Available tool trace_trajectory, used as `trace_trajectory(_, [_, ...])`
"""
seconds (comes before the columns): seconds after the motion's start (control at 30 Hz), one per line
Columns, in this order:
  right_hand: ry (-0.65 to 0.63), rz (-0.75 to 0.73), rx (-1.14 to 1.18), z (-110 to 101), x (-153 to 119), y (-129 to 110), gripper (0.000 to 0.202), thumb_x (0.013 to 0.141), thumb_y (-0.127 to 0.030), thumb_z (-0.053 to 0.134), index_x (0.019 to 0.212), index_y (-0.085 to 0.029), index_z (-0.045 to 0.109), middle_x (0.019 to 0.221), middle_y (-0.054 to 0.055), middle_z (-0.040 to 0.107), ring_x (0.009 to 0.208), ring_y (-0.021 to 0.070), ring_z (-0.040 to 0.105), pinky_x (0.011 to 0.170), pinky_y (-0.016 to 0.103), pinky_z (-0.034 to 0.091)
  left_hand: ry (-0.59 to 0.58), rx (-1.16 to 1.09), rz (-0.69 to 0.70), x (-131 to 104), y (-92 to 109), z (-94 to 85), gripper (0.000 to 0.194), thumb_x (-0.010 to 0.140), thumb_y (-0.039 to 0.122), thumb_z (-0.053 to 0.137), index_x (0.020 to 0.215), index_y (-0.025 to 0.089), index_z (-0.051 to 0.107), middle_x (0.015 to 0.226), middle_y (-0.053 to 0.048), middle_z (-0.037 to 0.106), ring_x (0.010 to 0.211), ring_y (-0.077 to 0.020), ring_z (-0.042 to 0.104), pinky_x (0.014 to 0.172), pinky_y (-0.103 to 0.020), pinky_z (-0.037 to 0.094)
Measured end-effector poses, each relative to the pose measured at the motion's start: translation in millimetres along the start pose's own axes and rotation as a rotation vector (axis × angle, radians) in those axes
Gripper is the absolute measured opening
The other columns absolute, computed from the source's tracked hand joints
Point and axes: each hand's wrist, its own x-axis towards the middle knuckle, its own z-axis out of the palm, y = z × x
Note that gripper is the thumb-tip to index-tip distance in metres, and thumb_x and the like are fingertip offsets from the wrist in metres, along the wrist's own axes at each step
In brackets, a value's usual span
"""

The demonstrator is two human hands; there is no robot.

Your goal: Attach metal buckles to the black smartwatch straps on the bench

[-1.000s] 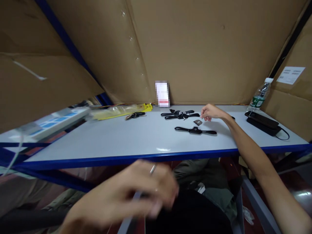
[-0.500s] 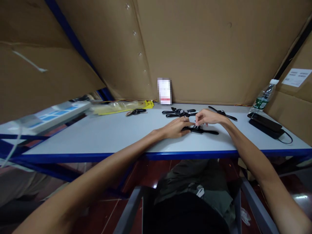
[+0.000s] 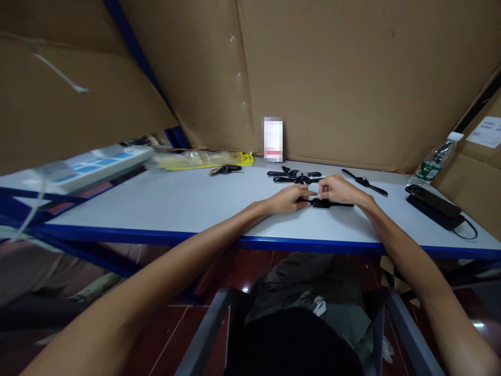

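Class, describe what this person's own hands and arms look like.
The left hand, ungloved, wears a thin, pale ring on one finger. The right hand is ungloved too, with no ring visible. The left forearm and right forearm show no sleeve, watch or bracelet.

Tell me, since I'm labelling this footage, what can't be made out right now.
In the head view:
Whatever the right hand may pinch: hidden by its fingers.
Front black tool: left handle partly covered by the left hand.
Upright panel: pixelated.
White label: cut off by the right edge, print too small.
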Motion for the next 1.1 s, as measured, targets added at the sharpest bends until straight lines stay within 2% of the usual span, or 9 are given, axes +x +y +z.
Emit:
trace_trajectory(0.23, [0.017, 0.131, 0.272, 14.9, 9.0, 11.0, 0.006, 0.079, -0.021, 0.069, 0.075, -0.016, 0.069, 0.063, 0.001, 0.067, 0.058, 0.0128, 0.057, 0.06, 0.025, 0.041, -0.008, -0.024, -0.001, 1.1, -9.7, -6.0, 0.041, 0.099, 0.028, 0.049, 0.132, 0.018, 0.07, 0.097, -0.008, 0.06, 0.087, -0.021, 0.056, 0.086, -0.036, 0.046])
trace_trajectory(0.43, [0.16, 0.146, 0.229, 25.0, 17.6, 18.6, 0.008, 0.079, -0.021, 0.07, 0.073, -0.015, 0.069, 0.066, 0.002, 0.069, 0.066, 0.015, 0.062, 0.064, 0.025, 0.042, -0.007, -0.03, -0.034, 0.6, -14.2, -7.4, 0.043, 0.099, 0.027, 0.047, 0.133, 0.015, 0.071, 0.098, -0.009, 0.059, 0.086, -0.0206, 0.055, 0.087, -0.036, 0.045])
trace_trajectory(0.67, [0.162, 0.2, 0.36, 32.9, 20.9, 19.7, 0.012, 0.082, -0.023, 0.069, 0.073, -0.014, 0.069, 0.063, 0.002, 0.067, 0.063, 0.0143, 0.061, 0.065, 0.025, 0.044, 0.012, 0.031, -0.04, 1.7, -20.0, -3.8, 0.044, 0.099, 0.024, 0.048, 0.137, 0.02, 0.068, 0.094, -0.006, 0.056, 0.088, -0.0203, 0.055, 0.085, -0.034, 0.044])
trace_trajectory(0.87, [0.17, 0.026, 0.163, 23.2, 13.2, 15.6, 0.009, 0.085, -0.018, 0.067, 0.08, -0.015, 0.074, 0.068, 0.002, 0.07, 0.066, 0.0138, 0.062, 0.066, 0.025, 0.042, -0.036, -0.053, -0.05, 8.3, -30.7, -5.6, 0.044, 0.096, 0.027, 0.051, 0.137, 0.019, 0.067, 0.097, -0.006, 0.059, 0.085, -0.0185, 0.054, 0.083, -0.032, 0.044])
trace_trajectory(1.03, [0.202, 0.1, 0.011, 20.3, 10.4, 15.5, 0.015, 0.082, -0.031, 0.078, 0.075, -0.017, 0.075, 0.071, 0.003, 0.072, 0.065, 0.0152, 0.06, 0.061, 0.028, 0.037, -0.156, -0.149, -0.059, 18.8, -38.2, -15.5, 0.048, 0.092, 0.032, 0.056, 0.136, 0.017, 0.067, 0.091, -0.003, 0.058, 0.082, -0.0171, 0.052, 0.079, -0.03, 0.042])
trace_trajectory(1.1, [0.205, 0.105, -0.023, 20.8, 10.5, 15.4, 0.015, 0.081, -0.031, 0.079, 0.072, -0.019, 0.075, 0.073, 0.004, 0.074, 0.067, 0.0157, 0.061, 0.062, 0.029, 0.036, -0.198, -0.16, -0.057, 22.3, -38.7, -18.9, 0.048, 0.092, 0.031, 0.055, 0.136, 0.016, 0.067, 0.086, -0.002, 0.057, 0.078, -0.0164, 0.051, 0.076, -0.03, 0.041])
